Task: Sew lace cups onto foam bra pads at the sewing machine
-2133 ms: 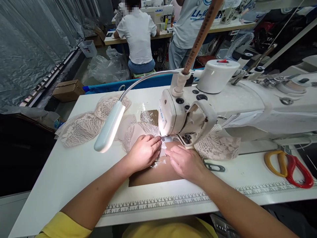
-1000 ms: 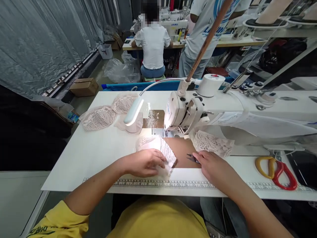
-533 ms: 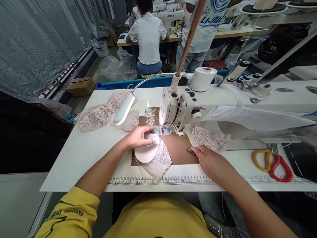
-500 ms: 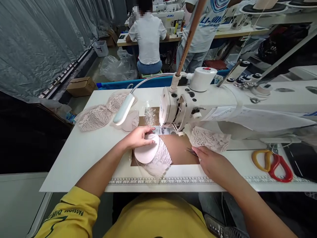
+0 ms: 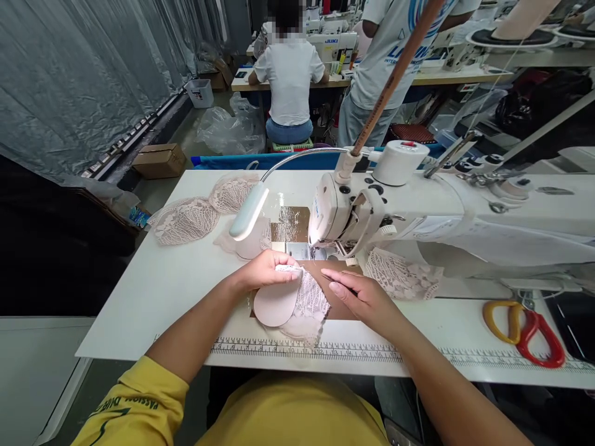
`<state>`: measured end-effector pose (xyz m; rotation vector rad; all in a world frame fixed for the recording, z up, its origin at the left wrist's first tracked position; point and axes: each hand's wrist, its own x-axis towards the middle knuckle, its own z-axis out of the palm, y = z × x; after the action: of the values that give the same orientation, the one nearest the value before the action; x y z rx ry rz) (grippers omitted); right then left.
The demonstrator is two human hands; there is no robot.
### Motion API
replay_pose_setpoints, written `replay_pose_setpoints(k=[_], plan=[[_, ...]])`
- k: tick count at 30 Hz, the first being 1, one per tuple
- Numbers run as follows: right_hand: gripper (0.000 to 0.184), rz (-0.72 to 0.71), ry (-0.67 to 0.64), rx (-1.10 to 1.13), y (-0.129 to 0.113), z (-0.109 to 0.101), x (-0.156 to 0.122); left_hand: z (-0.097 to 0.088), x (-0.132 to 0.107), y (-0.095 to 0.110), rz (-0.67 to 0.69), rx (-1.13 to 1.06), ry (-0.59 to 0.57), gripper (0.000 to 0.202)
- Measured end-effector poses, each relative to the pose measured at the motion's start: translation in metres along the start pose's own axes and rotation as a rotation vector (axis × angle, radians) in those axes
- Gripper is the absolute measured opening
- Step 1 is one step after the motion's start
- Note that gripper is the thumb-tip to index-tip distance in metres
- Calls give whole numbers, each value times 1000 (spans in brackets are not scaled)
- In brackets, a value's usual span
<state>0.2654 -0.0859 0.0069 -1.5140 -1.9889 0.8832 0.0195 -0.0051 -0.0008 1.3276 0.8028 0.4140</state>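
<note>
My left hand (image 5: 269, 271) now pinches the lace cup (image 5: 312, 297) near the table's (image 5: 153, 285) front edge, while my right, clasping the snips (image 5: 330, 277), has moved in, bringing them close to it.

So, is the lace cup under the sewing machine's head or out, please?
Out: the left hand holds the lace cup nearer the camera than the sewing machine's head.
</note>
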Motion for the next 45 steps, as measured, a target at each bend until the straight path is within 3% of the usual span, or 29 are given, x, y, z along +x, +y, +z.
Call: replay_pose_setpoints(k=[6,17,26,30,36,41,45], plan=[[38,-49,-53,140,-8,2,22,5,-4,-1,-16,-113,-56,34],[23,-47,-80,212,-17,21,29,10,-1,-4,44,-119,-113,33],[17,-80,-115,360,-3,25,32,11,0,-4,23,-63,-157,31],[19,-80,-171,325,-4,21,31,11,1,-4,7,-55,-176,35],[15,-64,-112,225,-8,28,33,13,2,-3,4,-14,-219,46],[20,-5,-52,400,-1,39,34,15,4,-5,6,-2,-216,36],[42,66,-116,533,-2,40,36,8,2,-1,48,104,-253,28]])
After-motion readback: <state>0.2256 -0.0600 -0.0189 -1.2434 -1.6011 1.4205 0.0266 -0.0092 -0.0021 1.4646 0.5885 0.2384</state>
